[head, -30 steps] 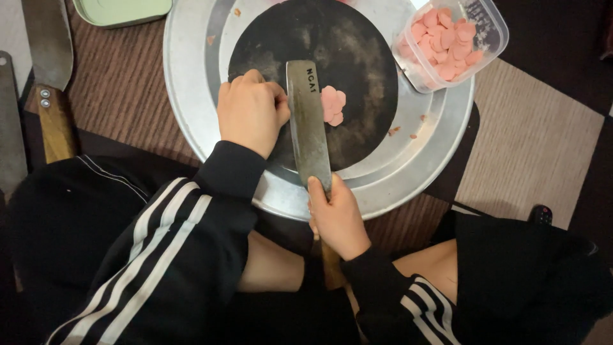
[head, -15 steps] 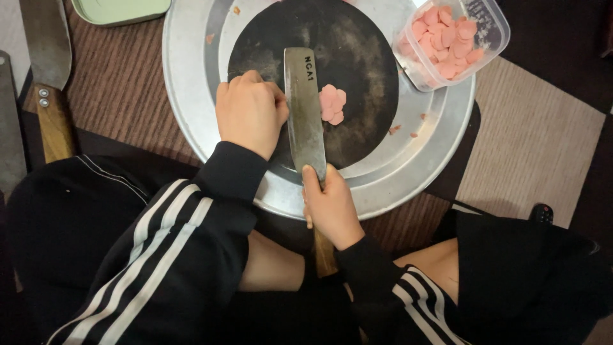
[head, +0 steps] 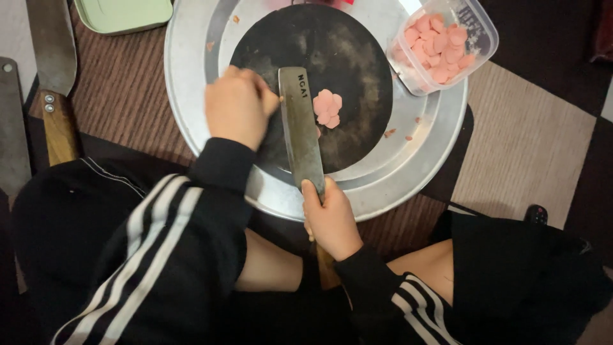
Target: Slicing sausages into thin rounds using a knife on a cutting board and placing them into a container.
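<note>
Pink slices [head: 327, 108] lay heaped on the dark round board [head: 357, 70], just right of the cleaver [head: 300, 124]. Right hand [head: 331, 217] wrapped tight round its handle; left hand [head: 237, 105] curled over something hidden. Best kept: knuckles against blade, fingertips tucked.

The left hand [head: 239, 105] is curled into a loose fist with the knuckles up and the fingertips [head: 271, 102] tucked under, pointing to the right. Its forearm, in a black sleeve with white stripes, runs down and to the left. The right hand [head: 329, 217] is lower, closed in a firm grip, thumb lying straight along the top and pointing up. Its wrist bends slightly, and the black striped sleeve goes down to the right. The two hands are near but apart
</note>
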